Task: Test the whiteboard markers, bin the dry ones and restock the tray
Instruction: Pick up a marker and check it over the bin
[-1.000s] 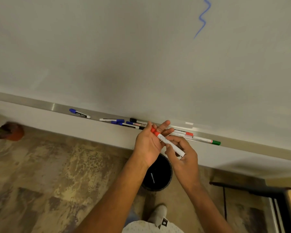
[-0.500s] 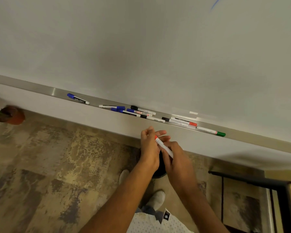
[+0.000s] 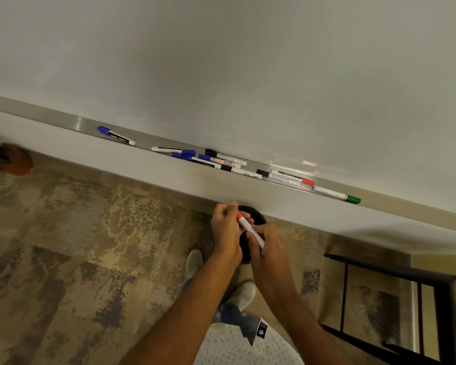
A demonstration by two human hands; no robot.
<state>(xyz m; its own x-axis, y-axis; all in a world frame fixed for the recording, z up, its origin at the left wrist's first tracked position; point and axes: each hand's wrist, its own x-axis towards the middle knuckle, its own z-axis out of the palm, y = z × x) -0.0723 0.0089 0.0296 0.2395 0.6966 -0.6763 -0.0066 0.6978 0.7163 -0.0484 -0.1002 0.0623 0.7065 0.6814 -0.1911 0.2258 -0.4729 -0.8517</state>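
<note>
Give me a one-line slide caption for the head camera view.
Both hands, left hand and right hand, hold a red-capped marker above a black bin, below the marker tray.

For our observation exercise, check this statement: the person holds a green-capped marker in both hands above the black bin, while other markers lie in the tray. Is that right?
Not quite. The marker held by the left hand and right hand has a red cap, not green; the green-capped marker lies in the tray. The head view shows this. The rest stands: it is held above the black bin.

Patchy brown-beige floor (image 3: 77, 259). Terracotta plant pot (image 3: 12, 160) far left by the wall. Dark metal-framed furniture (image 3: 395, 272) at right. 2 white shoes (image 3: 194, 262) below.
</note>
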